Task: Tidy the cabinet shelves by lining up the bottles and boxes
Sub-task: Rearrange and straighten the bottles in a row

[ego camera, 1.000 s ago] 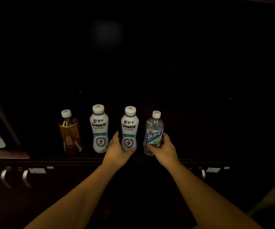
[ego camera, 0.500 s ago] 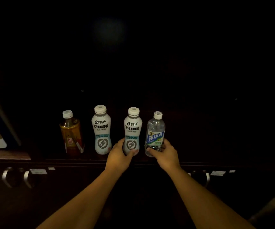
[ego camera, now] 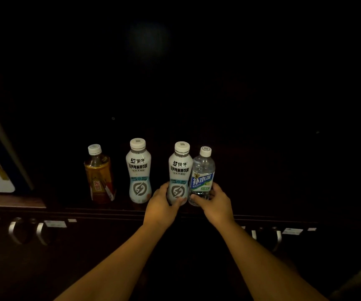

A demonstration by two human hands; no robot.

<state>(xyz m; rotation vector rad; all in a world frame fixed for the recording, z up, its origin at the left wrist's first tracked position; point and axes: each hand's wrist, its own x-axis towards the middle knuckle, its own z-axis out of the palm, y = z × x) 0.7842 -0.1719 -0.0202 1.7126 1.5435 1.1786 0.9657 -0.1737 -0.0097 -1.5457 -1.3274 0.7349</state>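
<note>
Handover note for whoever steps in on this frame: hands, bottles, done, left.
Left hand: closed round the base of the right-hand white electrolyte drink bottle.
Right hand: closed round the base of the clear water bottle with the blue label.
Those two bottles stand upright, side by side, touching or nearly so, near the front edge of the dark cabinet shelf.
To their left, untouched: a second white electrolyte drink bottle and an amber tea bottle, both upright.
Done: all four in a rough row.
Left: even the gaps, since the left pair sits wider apart. No boxes visible; the shelf is too dark to tell more.
</note>
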